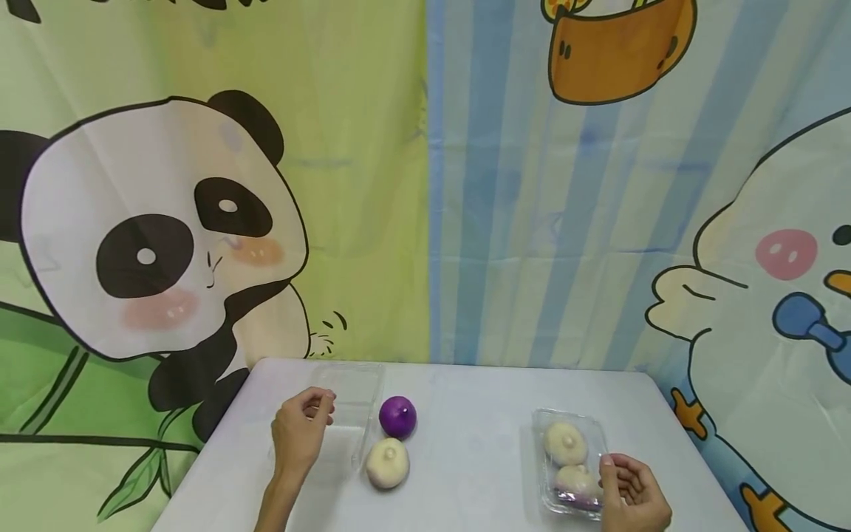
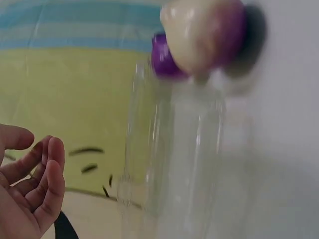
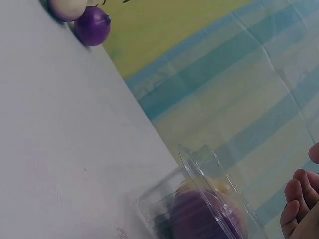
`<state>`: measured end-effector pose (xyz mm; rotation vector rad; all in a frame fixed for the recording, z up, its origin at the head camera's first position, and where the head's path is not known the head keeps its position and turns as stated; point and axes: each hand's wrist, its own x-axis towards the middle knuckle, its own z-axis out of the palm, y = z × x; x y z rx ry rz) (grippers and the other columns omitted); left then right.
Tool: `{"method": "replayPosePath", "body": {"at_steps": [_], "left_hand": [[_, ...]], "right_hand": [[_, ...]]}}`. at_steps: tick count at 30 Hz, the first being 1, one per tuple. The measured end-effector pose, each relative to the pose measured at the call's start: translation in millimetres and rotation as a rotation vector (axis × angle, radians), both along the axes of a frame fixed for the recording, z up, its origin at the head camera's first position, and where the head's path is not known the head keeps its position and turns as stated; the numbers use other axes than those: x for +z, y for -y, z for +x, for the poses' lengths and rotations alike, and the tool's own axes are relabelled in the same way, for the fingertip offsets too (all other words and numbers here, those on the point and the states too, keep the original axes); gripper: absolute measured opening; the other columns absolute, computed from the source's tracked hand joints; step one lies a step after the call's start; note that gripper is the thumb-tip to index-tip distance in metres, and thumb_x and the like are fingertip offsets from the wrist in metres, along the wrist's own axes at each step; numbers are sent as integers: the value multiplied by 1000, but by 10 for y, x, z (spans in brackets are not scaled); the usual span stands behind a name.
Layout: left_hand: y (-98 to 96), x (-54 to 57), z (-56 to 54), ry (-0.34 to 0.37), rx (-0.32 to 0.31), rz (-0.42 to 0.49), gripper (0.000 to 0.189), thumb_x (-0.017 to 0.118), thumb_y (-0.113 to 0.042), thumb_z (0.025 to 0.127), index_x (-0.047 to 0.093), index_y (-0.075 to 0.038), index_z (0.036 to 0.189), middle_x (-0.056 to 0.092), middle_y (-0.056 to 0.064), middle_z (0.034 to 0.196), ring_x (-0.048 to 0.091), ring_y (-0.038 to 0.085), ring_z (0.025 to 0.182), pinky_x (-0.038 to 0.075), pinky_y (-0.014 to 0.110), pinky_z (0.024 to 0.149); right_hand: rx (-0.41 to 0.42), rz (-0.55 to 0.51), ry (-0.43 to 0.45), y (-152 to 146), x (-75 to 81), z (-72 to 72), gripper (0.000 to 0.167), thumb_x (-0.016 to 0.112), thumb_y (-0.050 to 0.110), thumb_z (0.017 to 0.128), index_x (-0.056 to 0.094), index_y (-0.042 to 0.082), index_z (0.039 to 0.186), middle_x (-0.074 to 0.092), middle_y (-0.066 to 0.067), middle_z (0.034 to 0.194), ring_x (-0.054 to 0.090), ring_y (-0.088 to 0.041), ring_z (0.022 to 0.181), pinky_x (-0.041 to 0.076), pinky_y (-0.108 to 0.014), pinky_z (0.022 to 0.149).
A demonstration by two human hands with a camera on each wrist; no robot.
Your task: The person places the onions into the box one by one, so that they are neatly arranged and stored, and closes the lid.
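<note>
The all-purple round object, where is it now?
In the head view, the all-purple round object lies on the white table, slightly left of centre, just behind a cream round object and right of the left clear container.

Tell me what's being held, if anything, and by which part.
Nothing: the left hand is empty, and so is the right hand beside the filled clear plastic box.

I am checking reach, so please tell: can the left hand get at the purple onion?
Probably yes. The left hand looks empty, and the purple onion sits uncovered on the table. The clear box lies between them, but passing above it seems possible.
</note>
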<state>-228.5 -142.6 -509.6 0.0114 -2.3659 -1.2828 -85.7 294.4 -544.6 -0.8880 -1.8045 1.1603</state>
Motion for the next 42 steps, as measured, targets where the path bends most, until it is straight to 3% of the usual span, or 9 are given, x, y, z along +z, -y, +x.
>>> {"method": "replayPosePath", "body": {"at_steps": [2, 6, 13, 21, 27, 31, 35, 42], "left_hand": [[161, -42, -47, -15, 68, -64, 12, 75, -17, 102, 82, -13, 94, 79, -1, 74, 70, 4, 61, 47, 28, 64], [410, -148, -119, -17, 141, -133, 14, 74, -21, 102, 84, -12, 99, 82, 4, 81, 75, 16, 70, 47, 33, 64], [742, -314, -147, 89, 225, -185, 19, 71, -29, 102, 84, -16, 107, 84, 8, 95, 79, 32, 89, 44, 35, 65], [903, -481, -162, 223, 175, -209, 33, 72, -31, 102, 81, -3, 117, 82, 20, 110, 78, 40, 98, 50, 43, 69], [972, -595, -199, 322, 141, -130, 36, 69, -33, 104, 80, -1, 119, 82, 19, 111, 76, 38, 102, 51, 48, 80], [1004, -645, -212, 362, 132, -99, 35, 70, -33, 103, 81, -3, 116, 83, 13, 101, 75, 24, 88, 47, 40, 77], [1011, -683, -204, 368, 140, -65, 30, 73, -31, 100, 83, -4, 110, 81, 3, 87, 68, 10, 74, 42, 33, 73], [993, -709, -192, 360, 162, 12, 28, 76, -28, 100, 83, -2, 108, 78, 3, 80, 64, 10, 70, 41, 34, 71]], "right_hand": [[9, -4, -17, -4, -1, -7, 24, 75, 20, 103, 73, -3, 110, 54, 36, 70, 54, 9, 57, 44, -8, 54], [25, -24, -66, -12, -8, -14, 23, 77, 18, 101, 73, -4, 107, 56, 35, 68, 56, 9, 56, 45, -8, 53], [52, -15, -120, 9, -34, -19, 20, 79, 14, 98, 74, -5, 102, 59, 35, 67, 57, 9, 55, 46, -8, 53], [52, 40, 7, 65, -7, -53, 22, 77, 20, 102, 75, -1, 108, 56, 32, 72, 56, 9, 60, 45, -6, 57], [68, 65, -47, 108, -9, -81, 18, 79, 15, 100, 75, -3, 103, 57, 31, 71, 56, 8, 58, 46, -7, 56], [90, 81, -58, 119, -28, -84, 17, 79, 13, 99, 75, -4, 102, 57, 33, 71, 56, 8, 58, 45, -7, 56], [97, 81, -80, 154, -37, -93, 15, 81, 11, 97, 77, -3, 100, 59, 31, 70, 57, 7, 57, 46, -7, 56], [169, 123, -197, 243, -80, -155, 6, 83, 0, 93, 78, -3, 95, 65, 26, 71, 60, 6, 57, 48, -7, 59]]}}
